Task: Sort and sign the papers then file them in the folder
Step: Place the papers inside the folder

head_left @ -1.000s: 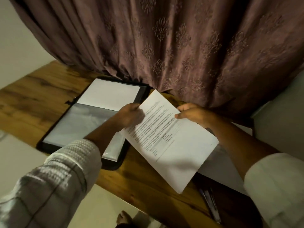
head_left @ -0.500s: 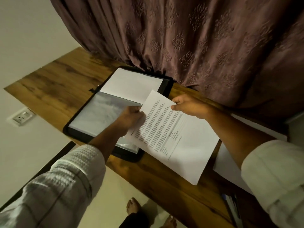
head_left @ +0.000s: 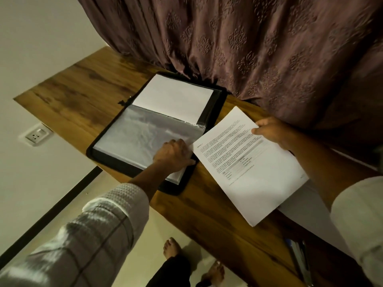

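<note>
So your left hand [head_left: 173, 155] just came off the printed sheet [head_left: 248, 168]. A moment ago both hands were carrying it, and now that hand is down on the folder [head_left: 124, 165], fingers bent onto the clear plastic sleeve [head_left: 141, 135] near its right edge. I can't tell whether it's actually pinched the plastic or is only pressing on it. My read is that you've moved from carrying to filing and that hand is going for the sleeve's opening. The sheet has slid out to the right of the folder and is held off the wooden table [head_left: 83, 96], its left corner just beside your left hand but not touching it. Your right hand [head_left: 273, 132] has it alone now, thumb on top of the far edge and fingers underneath, right of the folder. In the folder's far half there's a blank white page [head_left: 174, 96], with the curtain [head_left: 248, 48] hanging right behind.
</note>
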